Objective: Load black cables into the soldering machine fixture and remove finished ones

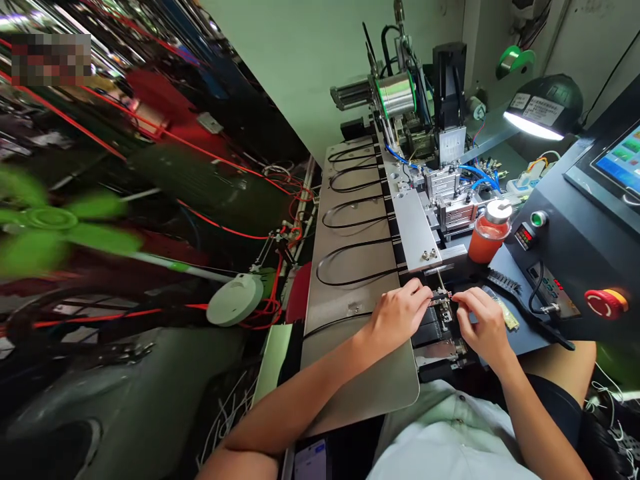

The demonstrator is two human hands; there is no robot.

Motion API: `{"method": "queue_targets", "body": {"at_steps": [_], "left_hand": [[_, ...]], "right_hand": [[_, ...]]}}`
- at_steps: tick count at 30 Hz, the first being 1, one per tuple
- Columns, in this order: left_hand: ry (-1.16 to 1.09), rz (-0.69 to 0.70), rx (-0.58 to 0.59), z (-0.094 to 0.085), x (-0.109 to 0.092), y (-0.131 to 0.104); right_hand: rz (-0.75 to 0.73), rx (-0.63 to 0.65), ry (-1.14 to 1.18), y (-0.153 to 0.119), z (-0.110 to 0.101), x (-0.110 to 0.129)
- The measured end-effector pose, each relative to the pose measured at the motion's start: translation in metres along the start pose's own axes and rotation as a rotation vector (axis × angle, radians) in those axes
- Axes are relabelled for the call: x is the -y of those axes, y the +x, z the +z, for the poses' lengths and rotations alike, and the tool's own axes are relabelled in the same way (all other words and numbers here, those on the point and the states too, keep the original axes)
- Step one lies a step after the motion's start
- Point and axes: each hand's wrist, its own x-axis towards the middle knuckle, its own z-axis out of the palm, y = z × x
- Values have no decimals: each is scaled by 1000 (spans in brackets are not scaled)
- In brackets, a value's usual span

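Note:
My left hand reaches over the metal plate's right edge, its fingers pinched at a small metal fixture on the machine. From the other side, my right hand meets the same fixture with thumb and index finger close together. Whatever sits between the fingertips of either hand is too small to make out. Black cable loops lie across the metal plate, their ends at the dark rail beside the fixture.
Right of the fixture are a red jar, a black brush and a control panel with a red stop button. A lit lamp hangs above. A solder wire spool tops the machine. A green fan is at far left.

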Motion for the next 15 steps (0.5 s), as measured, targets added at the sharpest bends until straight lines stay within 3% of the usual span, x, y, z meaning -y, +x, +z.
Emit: {"method": "queue_targets", "body": {"at_steps": [15], "left_hand": [[33,17,-8,-1,0,0]], "right_hand": [[19,-65,46,-2,1,1]]}}
